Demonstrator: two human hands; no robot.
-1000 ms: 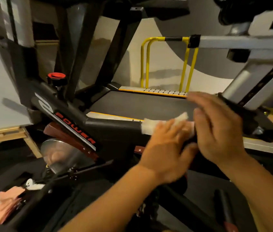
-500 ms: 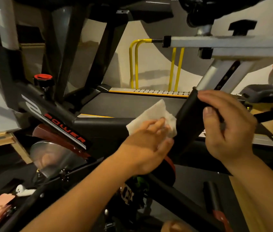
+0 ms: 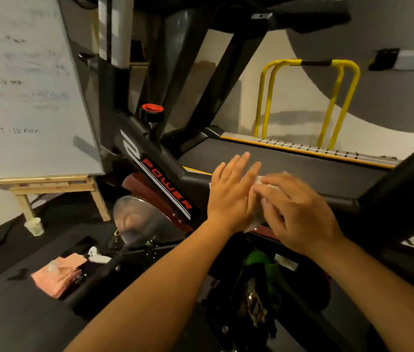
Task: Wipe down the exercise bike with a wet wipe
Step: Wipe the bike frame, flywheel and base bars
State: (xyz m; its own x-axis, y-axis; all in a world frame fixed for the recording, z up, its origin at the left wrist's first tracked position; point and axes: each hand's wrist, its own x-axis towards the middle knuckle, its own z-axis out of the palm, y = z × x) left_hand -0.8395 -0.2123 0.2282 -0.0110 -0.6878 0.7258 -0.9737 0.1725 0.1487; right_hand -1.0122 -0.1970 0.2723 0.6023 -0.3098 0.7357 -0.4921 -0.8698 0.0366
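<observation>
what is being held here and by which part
The right hand grips the wet wipe across its middle; the left hand lies flat, gripping nothing.

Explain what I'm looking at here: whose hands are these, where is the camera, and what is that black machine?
There is no robot here: a person wears one camera on the head, looking forward and down, so you see their own two arms. The black exercise bike frame with red POWER lettering runs across the middle, with a red-topped black knob above and a shiny silver flywheel below. The right hand curls its fingers over a white wet wipe laid on the frame's bar; the left hand lies flat beside it with straight fingers. Behind stand a treadmill with yellow rails and a white board with writing. A stack of pink cloths lies low at the left.
</observation>
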